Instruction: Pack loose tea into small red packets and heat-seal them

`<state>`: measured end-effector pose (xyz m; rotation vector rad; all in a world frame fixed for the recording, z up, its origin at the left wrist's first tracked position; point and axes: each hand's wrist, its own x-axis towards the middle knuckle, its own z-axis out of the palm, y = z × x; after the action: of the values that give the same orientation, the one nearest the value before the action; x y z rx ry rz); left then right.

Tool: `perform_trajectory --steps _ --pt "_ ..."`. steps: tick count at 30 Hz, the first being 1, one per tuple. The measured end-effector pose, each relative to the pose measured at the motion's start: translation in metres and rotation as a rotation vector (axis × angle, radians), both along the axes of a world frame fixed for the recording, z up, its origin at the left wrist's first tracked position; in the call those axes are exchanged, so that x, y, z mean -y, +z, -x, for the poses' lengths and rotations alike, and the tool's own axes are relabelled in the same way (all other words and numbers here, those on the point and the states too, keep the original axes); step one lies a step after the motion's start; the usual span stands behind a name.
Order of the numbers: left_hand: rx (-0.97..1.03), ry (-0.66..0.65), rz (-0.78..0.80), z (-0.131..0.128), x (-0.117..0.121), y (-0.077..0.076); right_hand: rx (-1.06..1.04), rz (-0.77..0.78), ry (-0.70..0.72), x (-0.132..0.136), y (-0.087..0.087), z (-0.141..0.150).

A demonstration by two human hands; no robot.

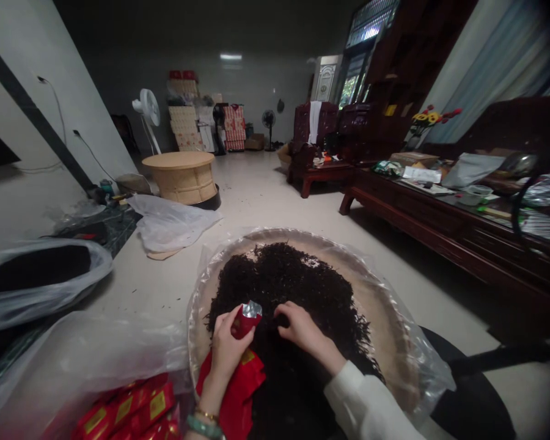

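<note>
Head view: we have a round tray (406, 321) in front of us, its raised rim curving around a heap of dark dried leaves (293, 275). Bare tray shows inside the rim along the right, and clear plastic (433, 373) spreads out past that edge. Beyond the far rim we see pale floor (256, 195) running back into the room, bounded on our right by a long dark table (417, 235) and on our left by a crumpled plastic sheet (174, 220) and a round wooden stand (181, 177). A clear bag (119, 342) holding red packets (132, 406) crowds the tray's near left edge.

Our left hand (226, 342) grips a red pouch (242, 326) between thumb and fingers, its silver-lined mouth up, above the left part of the heap. Our right hand (300, 327) is just beside it, over the leaves, fingers curled toward the thumb; we cannot tell whether they pinch any leaves. Red wrappers (238, 397) lie under our left forearm, on the tray's near left side.
</note>
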<state>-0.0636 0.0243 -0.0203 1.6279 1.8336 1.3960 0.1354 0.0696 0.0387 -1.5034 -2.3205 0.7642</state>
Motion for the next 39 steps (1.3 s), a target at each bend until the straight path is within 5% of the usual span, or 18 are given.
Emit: perform_trajectory --steps 4,10,14,23,29,34,39 --pt "0.002 -0.049 0.025 -0.009 -0.001 0.003 -0.411 0.03 -0.114 -0.016 0.003 -0.023" --pt "0.019 -0.119 0.076 -0.034 -0.005 0.008 -0.63 -0.083 -0.229 -0.019 0.021 -0.016" --pt "0.027 -0.094 0.089 -0.045 -0.007 0.008 -0.62 -0.159 -0.209 -0.01 0.027 0.0" --pt "0.044 -0.026 0.099 -0.045 -0.007 0.001 -0.624 0.066 -0.075 0.006 0.04 -0.003" --pt "0.042 -0.014 0.087 -0.046 -0.005 -0.003 -0.258 -0.036 0.023 0.019 0.056 -0.002" --pt "-0.011 -0.019 0.082 -0.05 -0.001 -0.005 -0.204 -0.082 0.141 0.023 0.046 0.004" --pt "-0.018 -0.008 0.09 -0.053 0.002 -0.009 -0.377 -0.103 0.122 0.02 0.033 0.0"
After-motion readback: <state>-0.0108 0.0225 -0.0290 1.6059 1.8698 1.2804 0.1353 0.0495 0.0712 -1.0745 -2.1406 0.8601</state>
